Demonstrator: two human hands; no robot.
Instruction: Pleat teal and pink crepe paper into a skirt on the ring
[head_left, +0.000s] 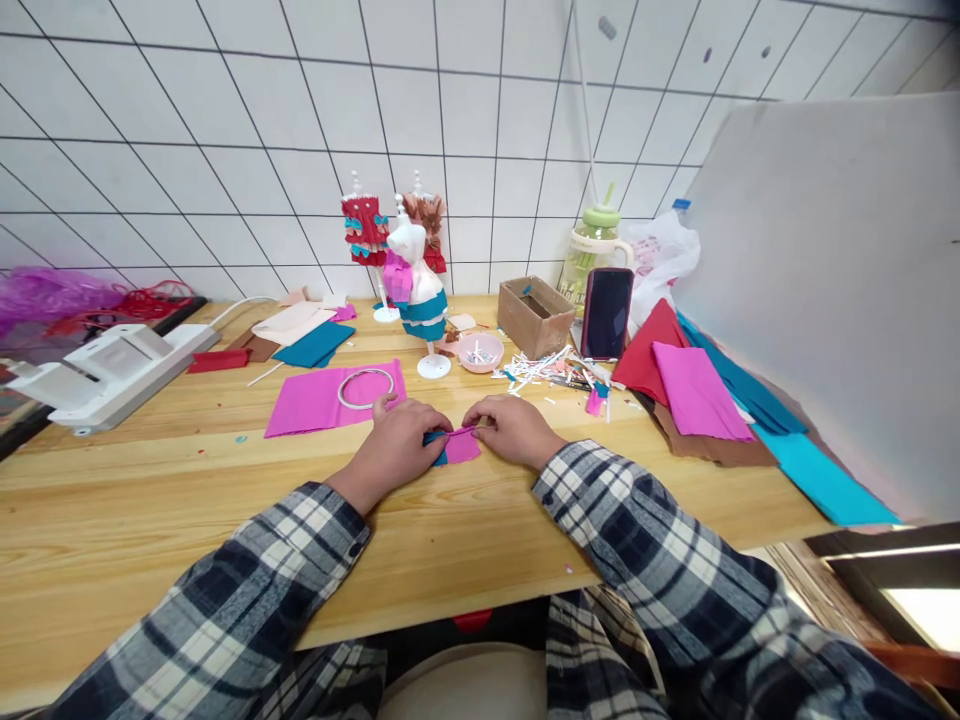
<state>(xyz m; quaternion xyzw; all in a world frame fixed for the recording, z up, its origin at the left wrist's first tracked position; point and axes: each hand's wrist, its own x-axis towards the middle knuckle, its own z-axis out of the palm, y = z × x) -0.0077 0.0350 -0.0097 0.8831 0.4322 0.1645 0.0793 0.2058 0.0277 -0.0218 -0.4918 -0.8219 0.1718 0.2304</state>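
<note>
Left hand (397,440) and right hand (514,428) pinch a pink piece (463,446), mid-frame.
The left half-hides a blue piece (438,453); the pink's long, folded edge seemingly runs left-right.

You face a white tiled wall (469,110), dark grout lines. Pale wood-grain table (150,530) before you, greyish-white panel (840,280) upright on your right, bright patch (930,605) below.
</note>
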